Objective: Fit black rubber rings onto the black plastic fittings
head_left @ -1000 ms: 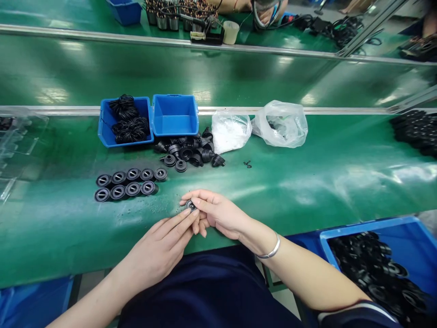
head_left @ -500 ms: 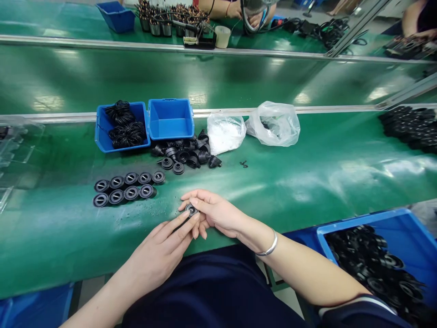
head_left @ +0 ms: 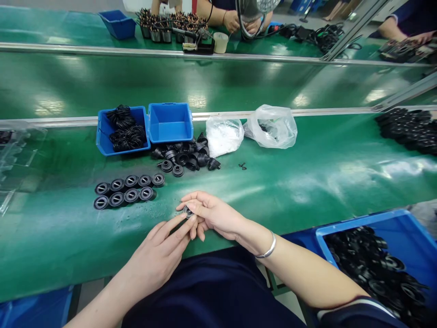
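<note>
Between my two hands is a round black plastic part (head_left: 188, 211), its ringed face turned up and much of it covered by fingers. My right hand (head_left: 210, 213) wraps round its far side, thumb on top. The fingertips of my left hand (head_left: 170, 237) press on its near edge. To the left stand two rows of round black caps (head_left: 131, 196), each with a pale strip across its middle. Beyond my hands lies a pile of loose black caps (head_left: 191, 157). Several tiny black pieces (head_left: 242, 166) are scattered on the green table (head_left: 290, 196).
Along the back are a blue bin (head_left: 99, 136) of black cable coils, an empty blue bin (head_left: 170, 125), a bag of white pieces (head_left: 223, 136) and another clear bag (head_left: 273, 127). A blue crate (head_left: 322, 246) of black parts sits right. A co-worker's hands (head_left: 239, 22) are across the bench.
The view has tilted slightly, so the bench sits a little lower in the picture. Both hands keep their hold on the round part, with only a slight shift of the fingers.
</note>
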{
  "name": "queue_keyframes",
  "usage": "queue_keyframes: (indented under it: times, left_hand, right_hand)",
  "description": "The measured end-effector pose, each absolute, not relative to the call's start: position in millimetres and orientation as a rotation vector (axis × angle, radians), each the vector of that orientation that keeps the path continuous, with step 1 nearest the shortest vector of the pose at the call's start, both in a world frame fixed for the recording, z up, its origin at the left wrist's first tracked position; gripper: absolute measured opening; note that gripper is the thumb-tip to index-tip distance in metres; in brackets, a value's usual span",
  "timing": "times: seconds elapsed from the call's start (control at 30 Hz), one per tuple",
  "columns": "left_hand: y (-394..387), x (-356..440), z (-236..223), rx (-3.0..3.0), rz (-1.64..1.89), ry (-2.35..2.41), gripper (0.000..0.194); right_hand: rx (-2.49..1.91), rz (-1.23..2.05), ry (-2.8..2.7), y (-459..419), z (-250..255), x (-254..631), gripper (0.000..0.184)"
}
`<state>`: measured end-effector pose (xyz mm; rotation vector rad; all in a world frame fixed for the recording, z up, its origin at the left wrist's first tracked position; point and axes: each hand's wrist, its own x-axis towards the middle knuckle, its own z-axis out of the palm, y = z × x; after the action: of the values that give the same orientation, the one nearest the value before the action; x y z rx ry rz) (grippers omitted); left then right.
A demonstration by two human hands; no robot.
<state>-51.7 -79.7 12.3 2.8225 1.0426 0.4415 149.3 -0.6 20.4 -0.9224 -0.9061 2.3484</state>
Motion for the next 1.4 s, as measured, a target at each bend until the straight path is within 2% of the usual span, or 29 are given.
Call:
queue_keyframes:
  times: [0.23,0.43,0.6,0.67,0.77,0.87,0.93,1.03,1.1,1.3,1.4]
  left_hand:
    - [-79,-51,11,2.845,0.503,1.284,0.032]
    - [-70,-55,11,2.745,0.584,1.616,0.026]
    - [-64,-57,11,2.694,0.6,1.689,0.028]
    - [-62,-62,15,2.68,0.642,1.688,0.029]
    - [-57,-88,27,2.632,0.746,1.784,0.037]
    - [-44,-130,40,2.637,0.718,1.912,0.055]
    - [-32,-157,42,2.65,0.623,1.915,0.069]
    - [-13,-185,35,2.654,0.491,1.843,0.086]
    - [-2,-191,29,2.635,0.448,1.767,0.09]
    - [0,-179,19,2.554,0.53,1.486,0.071]
    - [-15,-161,16,2.524,0.552,1.457,0.068]
  right_hand:
    - [-0.791,2.212,-0.781,-7,18,151,0.031]
    - [-0.876,2.089,-0.81,-12,18,148,0.039]
    - [-0.96,2.068,-0.985,-14,15,147,0.036]
    - [-1.011,1.919,-1.209,-11,15,149,0.031]
    - [-1.005,1.377,-1.731,0,22,148,0.027]
    - [-0.818,0.831,-2.178,23,32,138,0.045]
    - [-0.658,0.65,-2.348,41,36,124,0.061]
    - [-0.467,0.559,-2.494,64,31,96,0.075]
    - [-0.398,0.538,-2.553,74,24,79,0.079]
    - [-0.345,0.51,-2.621,74,12,67,0.066]
    - [-0.343,0.529,-2.628,62,12,83,0.065]
